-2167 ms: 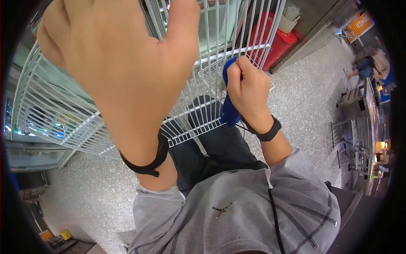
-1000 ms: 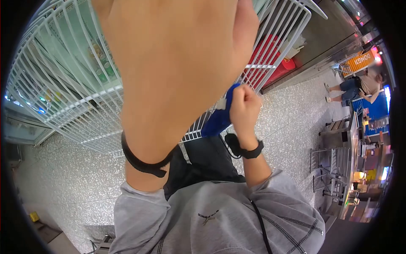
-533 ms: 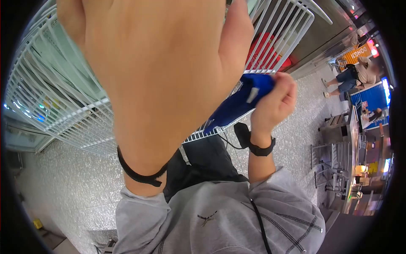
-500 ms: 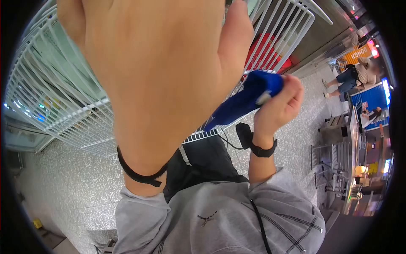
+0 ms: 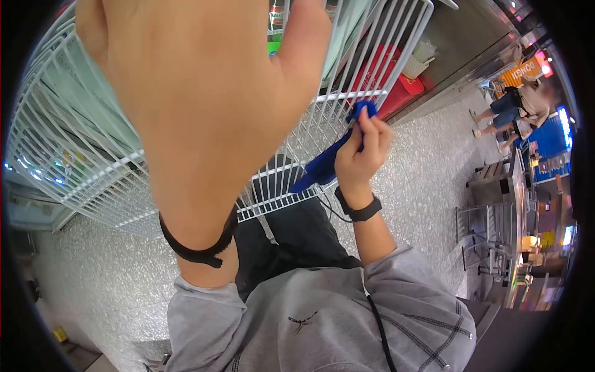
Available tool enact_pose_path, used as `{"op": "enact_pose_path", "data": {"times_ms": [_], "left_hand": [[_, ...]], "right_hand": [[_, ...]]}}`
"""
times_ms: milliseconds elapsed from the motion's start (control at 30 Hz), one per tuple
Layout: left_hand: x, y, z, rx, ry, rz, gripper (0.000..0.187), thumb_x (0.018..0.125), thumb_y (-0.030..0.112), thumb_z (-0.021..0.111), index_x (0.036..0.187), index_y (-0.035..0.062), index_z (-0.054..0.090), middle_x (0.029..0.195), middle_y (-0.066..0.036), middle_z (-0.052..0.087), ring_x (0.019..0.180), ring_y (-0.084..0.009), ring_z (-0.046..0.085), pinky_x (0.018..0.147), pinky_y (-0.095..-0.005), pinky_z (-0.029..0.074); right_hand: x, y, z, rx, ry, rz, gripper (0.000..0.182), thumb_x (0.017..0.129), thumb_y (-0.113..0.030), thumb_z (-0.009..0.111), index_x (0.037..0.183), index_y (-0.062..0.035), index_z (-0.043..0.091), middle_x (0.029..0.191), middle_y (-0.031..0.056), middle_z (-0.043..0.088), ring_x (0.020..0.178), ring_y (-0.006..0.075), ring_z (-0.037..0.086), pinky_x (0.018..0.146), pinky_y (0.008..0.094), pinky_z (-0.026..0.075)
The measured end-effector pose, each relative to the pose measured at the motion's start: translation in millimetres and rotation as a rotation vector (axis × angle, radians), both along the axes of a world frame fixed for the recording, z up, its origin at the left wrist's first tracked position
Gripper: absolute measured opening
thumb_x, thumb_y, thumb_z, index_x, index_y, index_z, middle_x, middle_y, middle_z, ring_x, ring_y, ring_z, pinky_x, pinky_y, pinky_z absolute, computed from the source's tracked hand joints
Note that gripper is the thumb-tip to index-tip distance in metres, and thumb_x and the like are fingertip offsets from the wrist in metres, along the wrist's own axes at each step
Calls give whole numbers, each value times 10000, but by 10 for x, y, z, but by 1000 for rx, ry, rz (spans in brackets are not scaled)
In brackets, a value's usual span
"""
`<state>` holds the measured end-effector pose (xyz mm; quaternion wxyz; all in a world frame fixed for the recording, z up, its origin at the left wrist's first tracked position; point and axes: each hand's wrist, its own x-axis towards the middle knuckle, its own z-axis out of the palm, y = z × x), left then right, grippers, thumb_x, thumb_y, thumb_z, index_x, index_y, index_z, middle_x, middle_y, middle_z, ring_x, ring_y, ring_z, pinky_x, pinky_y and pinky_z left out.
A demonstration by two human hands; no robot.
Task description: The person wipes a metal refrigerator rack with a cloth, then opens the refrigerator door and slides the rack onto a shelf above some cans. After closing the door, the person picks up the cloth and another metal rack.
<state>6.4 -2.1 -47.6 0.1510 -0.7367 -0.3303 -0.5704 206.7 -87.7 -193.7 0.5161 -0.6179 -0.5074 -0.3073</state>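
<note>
My left hand is raised close to the camera and grips the top of a white wire rack, which stands tilted in front of me. My right hand is closed on a blue cloth and presses it against the rack's wires near a crossbar. The cloth hangs down along the wires. Both wrists wear a black band. My left fingers are hidden behind the hand.
Speckled grey floor lies below. A red box stands by a steel counter behind the rack. A glass-door cooler is at the left. Other people stand far right near metal stools.
My right hand lifted the blue cloth off the rack and bunched it, then came back down and pressed it on the wires again. My left hand kept its hold on the rack.
</note>
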Motion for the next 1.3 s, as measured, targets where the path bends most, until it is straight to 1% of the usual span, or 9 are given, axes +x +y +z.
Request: {"op": "enact_pose_path", "data": {"times_ms": [100,233,433,567,667,767,967,1100,1300], "left_hand": [[21,102,38,4,10,7,449,831,311,725,1207,78,646,1150,-111,664,1104,-244,604,1005,-328,380],[27,75,35,-12,15,4,449,833,309,724,1209,76,645,1152,-113,664,1105,-243,605,1004,-326,383],[-56,-198,-2,-75,8,-14,449,835,305,723,1212,74,644,1155,-116,664,1105,-243,607,1003,-322,387],[-69,-222,4,-97,8,-17,449,837,303,722,1214,72,644,1157,-118,665,1106,-242,608,1003,-320,389],[-45,-240,-7,-105,7,-19,449,838,301,721,1216,71,643,1159,-120,665,1106,-242,609,1002,-318,391],[-54,-251,-12,-108,1,-21,449,839,300,720,1217,70,643,1160,-121,665,1107,-242,610,1002,-316,393],[-38,-219,20,-98,-8,-31,449,841,296,719,1220,68,642,1163,-124,665,1107,-242,612,1001,-312,397],[15,-166,36,-79,-10,-33,449,843,294,718,1223,66,641,1165,-126,665,1108,-241,613,1000,-310,399],[65,64,96,-19,1,-20,450,845,290,717,1226,64,640,1168,-129,665,1109,-241,615,999,-306,403]], "right_hand": [[10,-223,-497,-114,64,40,347,766,127,640,1085,3,691,980,156,572,901,291,565,793,357,467],[-42,-331,-587,-120,158,72,341,763,122,645,1077,-3,693,955,153,578,881,290,566,778,364,464],[42,82,390,156,80,102,291,783,76,695,1061,-9,695,853,104,556,749,223,556,666,294,453],[12,69,359,103,109,84,210,802,24,723,1005,-6,683,774,72,512,638,156,508,571,272,417],[38,-71,-127,9,226,114,131,817,-3,717,927,-2,646,742,83,527,613,160,519,556,279,417],[-10,-106,-134,24,377,147,119,841,-54,707,864,-4,602,705,86,547,578,174,531,537,294,419],[29,123,791,59,271,102,139,894,-115,670,840,-2,610,672,78,587,570,164,562,547,288,447],[-8,214,1026,91,293,84,125,909,-110,648,853,-1,622,691,94,620,575,171,579,550,289,454],[39,87,470,-85,253,87,137,899,-120,654,856,5,618,686,115,618,591,216,613,567,316,477]]}}
